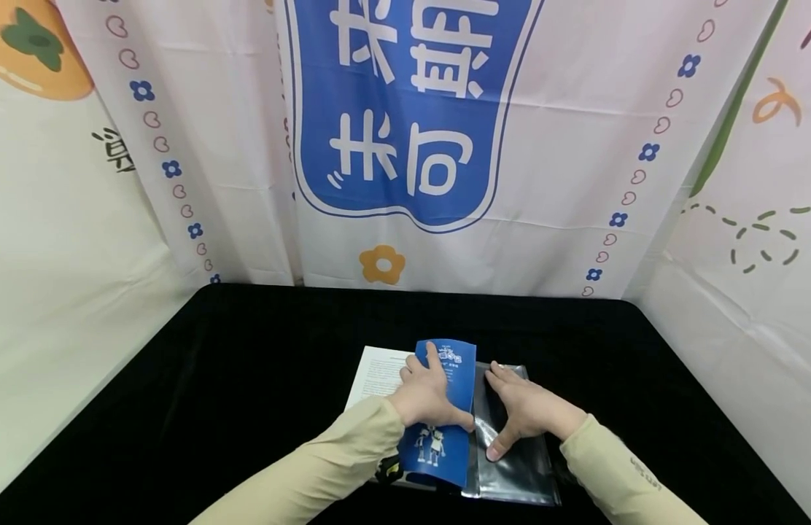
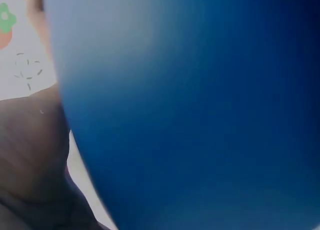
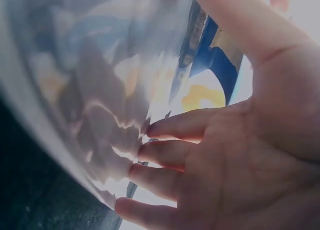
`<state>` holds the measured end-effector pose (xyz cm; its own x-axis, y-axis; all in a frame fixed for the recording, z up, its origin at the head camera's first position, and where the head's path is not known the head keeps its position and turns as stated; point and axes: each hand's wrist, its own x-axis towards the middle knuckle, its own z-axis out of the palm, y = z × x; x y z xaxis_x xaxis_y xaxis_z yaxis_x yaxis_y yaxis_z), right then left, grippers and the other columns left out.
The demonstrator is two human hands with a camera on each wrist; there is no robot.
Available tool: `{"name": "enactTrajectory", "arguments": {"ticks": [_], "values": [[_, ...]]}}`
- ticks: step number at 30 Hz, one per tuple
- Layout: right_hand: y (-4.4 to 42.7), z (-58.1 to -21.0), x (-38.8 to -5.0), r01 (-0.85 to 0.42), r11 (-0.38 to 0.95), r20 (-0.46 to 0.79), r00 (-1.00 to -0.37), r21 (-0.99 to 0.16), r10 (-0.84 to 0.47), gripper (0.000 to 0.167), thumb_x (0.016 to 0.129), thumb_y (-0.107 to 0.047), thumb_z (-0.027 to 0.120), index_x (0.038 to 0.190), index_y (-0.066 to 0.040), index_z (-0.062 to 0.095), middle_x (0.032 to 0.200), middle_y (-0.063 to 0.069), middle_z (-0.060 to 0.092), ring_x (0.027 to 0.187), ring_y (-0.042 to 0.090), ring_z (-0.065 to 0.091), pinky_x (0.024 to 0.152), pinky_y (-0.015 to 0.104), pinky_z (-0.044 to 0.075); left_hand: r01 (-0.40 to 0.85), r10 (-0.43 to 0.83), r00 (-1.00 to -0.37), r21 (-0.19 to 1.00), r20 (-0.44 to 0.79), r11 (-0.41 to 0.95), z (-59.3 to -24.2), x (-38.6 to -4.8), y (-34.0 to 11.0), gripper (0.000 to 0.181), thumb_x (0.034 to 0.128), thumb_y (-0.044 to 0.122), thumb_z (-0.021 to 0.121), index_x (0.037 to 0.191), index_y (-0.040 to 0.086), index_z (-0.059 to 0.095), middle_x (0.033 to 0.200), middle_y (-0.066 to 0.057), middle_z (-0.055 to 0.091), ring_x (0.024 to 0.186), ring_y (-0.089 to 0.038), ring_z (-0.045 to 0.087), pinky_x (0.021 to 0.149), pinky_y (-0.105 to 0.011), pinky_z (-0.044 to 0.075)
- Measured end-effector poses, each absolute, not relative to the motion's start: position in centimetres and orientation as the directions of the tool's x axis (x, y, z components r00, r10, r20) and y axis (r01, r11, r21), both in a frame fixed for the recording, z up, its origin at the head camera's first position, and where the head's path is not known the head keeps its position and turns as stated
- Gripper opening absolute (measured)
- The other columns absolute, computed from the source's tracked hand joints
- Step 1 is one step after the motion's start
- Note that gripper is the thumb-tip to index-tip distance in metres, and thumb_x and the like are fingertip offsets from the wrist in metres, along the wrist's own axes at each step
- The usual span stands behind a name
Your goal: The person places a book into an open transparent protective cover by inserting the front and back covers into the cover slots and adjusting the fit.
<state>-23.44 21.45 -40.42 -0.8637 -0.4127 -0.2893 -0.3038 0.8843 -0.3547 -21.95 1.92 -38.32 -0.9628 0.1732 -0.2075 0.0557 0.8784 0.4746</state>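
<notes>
A booklet lies open, its white printed page point(image 1: 373, 379) on the left and its blue cover point(image 1: 454, 456) standing slightly bowed in the middle. Across that cover rests my left hand point(image 1: 424, 397), fingers spread, with the thumb at the cover's right edge. Glossy clear plastic point(image 1: 520, 477) extends to the right, looking dark over the cloth. My right hand point(image 1: 524, 407) presses on it with spread fingers. In the left wrist view the blue cover point(image 2: 180, 115) hides most of the left hand point(image 2: 32, 155). The right wrist view shows the right hand's fingertips point(image 3: 127, 207) touching the plastic point(image 3: 85, 109).
Black cloth point(image 1: 248, 357) covers the table around the booklet. A white printed curtain point(image 1: 235, 146) hangs behind the table's far edge, with more white printed sheets at both sides. A dark device point(image 1: 389, 469) is strapped under the left wrist.
</notes>
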Motion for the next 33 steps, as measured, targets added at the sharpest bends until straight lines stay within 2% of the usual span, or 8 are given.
{"name": "enactTrajectory", "arguments": {"ticks": [4,9,13,22,33], "values": [[21.43,-40.26,-23.44,-0.3,0.885,-0.294,-0.863,-0.357,-0.411,0.133,0.053,-0.055,0.092,0.151,0.007,0.028,0.159,0.023,0.015,0.145,0.037,0.015,0.113,0.053,0.021,0.066,0.167,-0.965,0.43,-0.201,0.9,-38.15,-21.7,2.23,0.138,0.0604,0.054,0.091,0.156,0.0,0.006,0.149,-0.036,0.018,0.132,-0.049,0.029,0.1,-0.056,0.04],[21.42,-39.97,-23.38,-0.281,0.883,-0.315,-0.857,-0.376,-0.407,0.131,0.055,-0.051,0.092,0.151,0.006,0.026,0.16,0.023,0.012,0.146,0.037,0.013,0.113,0.053,0.02,0.11,0.166,-0.976,0.336,-0.144,0.936,-38.34,-21.19,2.69,0.138,0.058,0.055,0.092,0.155,-0.001,0.011,0.147,-0.032,0.021,0.125,-0.045,0.037,0.088,-0.05,0.05],[21.54,-39.91,-23.36,-0.252,0.881,-0.331,-0.857,-0.4,-0.395,0.129,0.056,-0.047,0.093,0.152,0.007,0.025,0.16,0.022,0.011,0.146,0.038,0.012,0.113,0.054,0.019,0.125,0.165,-0.979,0.282,-0.121,0.951,-38.42,-21.09,2.94,0.134,0.0573,0.055,0.092,0.154,-0.002,0.018,0.143,-0.031,0.025,0.119,-0.043,0.041,0.084,-0.048,0.051],[21.66,-39.91,-23.52,-0.24,0.869,-0.329,-0.855,-0.434,-0.4,0.126,0.058,-0.039,0.094,0.151,0.009,0.024,0.16,0.025,0.011,0.145,0.041,0.012,0.113,0.056,0.019,0.123,0.178,-0.972,0.315,-0.152,0.941,-38.37,-21.38,2.14,0.135,0.0561,0.055,0.093,0.153,-0.004,0.02,0.138,-0.029,0.029,0.115,-0.042,0.041,0.084,-0.046,0.051],[21.91,-39.98,-23.53,-0.241,0.867,-0.334,-0.851,-0.437,-0.405,0.126,0.058,-0.045,0.093,0.151,0.007,0.026,0.16,0.022,0.011,0.145,0.039,0.013,0.113,0.055,0.019,0.14,0.196,-0.964,0.285,-0.179,0.948,-38.56,-21.7,2.05,0.134,0.0579,0.066,0.086,0.154,-0.001,0.02,0.141,-0.029,0.03,0.118,-0.041,0.042,0.085,-0.045,0.051]]}}
